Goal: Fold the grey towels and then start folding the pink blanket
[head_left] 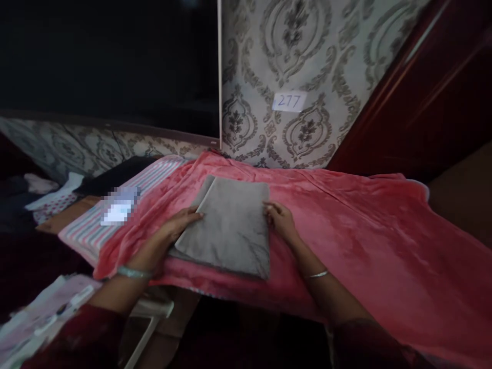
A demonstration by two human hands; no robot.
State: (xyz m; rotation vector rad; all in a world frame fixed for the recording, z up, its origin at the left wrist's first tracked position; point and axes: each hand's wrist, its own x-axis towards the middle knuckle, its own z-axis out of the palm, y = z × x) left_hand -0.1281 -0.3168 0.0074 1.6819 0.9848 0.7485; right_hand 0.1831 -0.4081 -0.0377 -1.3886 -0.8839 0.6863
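A folded grey cloth [230, 225] lies flat on a pink fleece blanket [346, 225] spread over a raised surface. My left hand [175, 230] rests on the cloth's left edge, fingers stretched out and touching it. At the right edge my right hand [280, 220] has its fingers curled against the cloth. Each wrist wears a bangle. Whether either hand grips the fabric or only presses it is unclear.
A striped pink and white pad [115, 210] lies under the blanket at left, with a blurred bright patch on it. Patterned wallpaper with a paper label "277" [289, 101] stands behind. Dark wood panels [430, 102] rise at right. Clothes and a white frame [149, 312] sit lower left.
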